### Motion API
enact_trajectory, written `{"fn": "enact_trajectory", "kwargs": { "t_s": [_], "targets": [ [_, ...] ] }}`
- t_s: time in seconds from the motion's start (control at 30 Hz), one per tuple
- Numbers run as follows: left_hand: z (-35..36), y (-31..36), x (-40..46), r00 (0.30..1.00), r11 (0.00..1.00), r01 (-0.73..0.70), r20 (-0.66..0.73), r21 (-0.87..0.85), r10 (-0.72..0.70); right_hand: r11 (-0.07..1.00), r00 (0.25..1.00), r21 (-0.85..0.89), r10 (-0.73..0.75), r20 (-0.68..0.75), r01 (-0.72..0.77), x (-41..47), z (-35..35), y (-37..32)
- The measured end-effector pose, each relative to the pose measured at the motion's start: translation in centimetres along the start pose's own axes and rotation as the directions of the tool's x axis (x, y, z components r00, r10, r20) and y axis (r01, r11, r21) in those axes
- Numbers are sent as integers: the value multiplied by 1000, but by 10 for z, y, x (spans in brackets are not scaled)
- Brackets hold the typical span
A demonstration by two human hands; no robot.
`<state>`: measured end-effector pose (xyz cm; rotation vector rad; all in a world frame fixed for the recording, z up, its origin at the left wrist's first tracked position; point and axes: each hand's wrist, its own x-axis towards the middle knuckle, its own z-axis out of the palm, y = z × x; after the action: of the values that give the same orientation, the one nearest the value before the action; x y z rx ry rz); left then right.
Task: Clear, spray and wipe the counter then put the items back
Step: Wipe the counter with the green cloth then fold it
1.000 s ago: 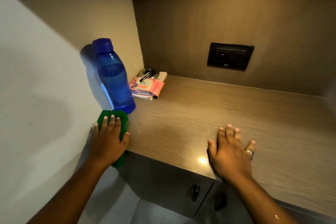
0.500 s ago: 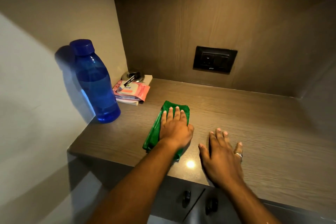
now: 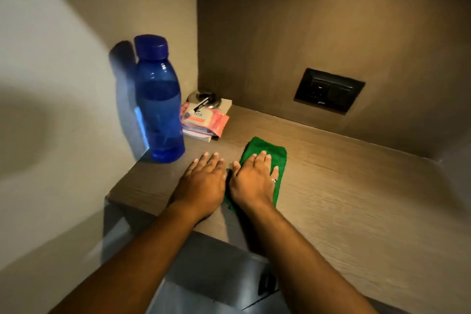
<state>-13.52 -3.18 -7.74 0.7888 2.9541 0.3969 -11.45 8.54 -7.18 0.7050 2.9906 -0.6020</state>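
A folded green cloth (image 3: 277, 155) lies on the wooden counter (image 3: 356, 186), left of its middle. My right hand (image 3: 254, 178), a ring on one finger, presses flat on the cloth with straight fingers. Right beside it, my left hand (image 3: 204, 181) rests flat on the bare counter, touching no cloth. A blue water bottle (image 3: 159, 115) stands upright at the counter's left edge, just beyond my left fingertips. In the back left corner sits a pink wipes pack (image 3: 204, 120) on a small book, with a round metal object (image 3: 204, 99) and a black pen on top.
A black wall socket (image 3: 328, 90) sits in the back panel above the counter. A pale wall closes off the left side. Below the counter's front edge is a grey drawer front with a dark handle (image 3: 266, 284). Bare counter stretches to the right.
The cloth slid from the left front corner toward the middle under my left hand. Now my right hand covers it, and my left hand lies on the bare counter beside it.
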Motion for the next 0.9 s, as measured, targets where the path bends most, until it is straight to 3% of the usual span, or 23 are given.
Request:
{"fn": "enact_trajectory", "kwargs": {
  "t_s": [0.07, 0.23, 0.43, 0.7, 0.8, 0.9],
  "targets": [
    [-1, 1, 1, 1000, 1000, -3, -13, 12, 3, 993, 997, -94, -75, -4, 75, 28, 1, 8],
    [7, -6, 2, 999, 1000, 19, -38, 22, -18, 896, 929, -264, -316, 190, 358, 144, -27, 17],
    [14, -9, 6, 999, 999, -5, -51, 36, 7, 864, 902, -269, -386, 191, 426, 193, -27, 13],
    [9, -4, 2, 1000, 999, 24, -6, 46, -24, 944, 979, -262, -176, 107, 198, 160, -84, 172],
    [10, 0, 2, 999, 997, 36, 14, 66, -37, 961, 1000, -277, -3, -2, 2, 144, -102, 238],
    [12, 7, 5, 995, 991, 91, 30, 102, -94, 929, 953, -235, 251, -171, -287, 127, -106, 267]
  ]
}}
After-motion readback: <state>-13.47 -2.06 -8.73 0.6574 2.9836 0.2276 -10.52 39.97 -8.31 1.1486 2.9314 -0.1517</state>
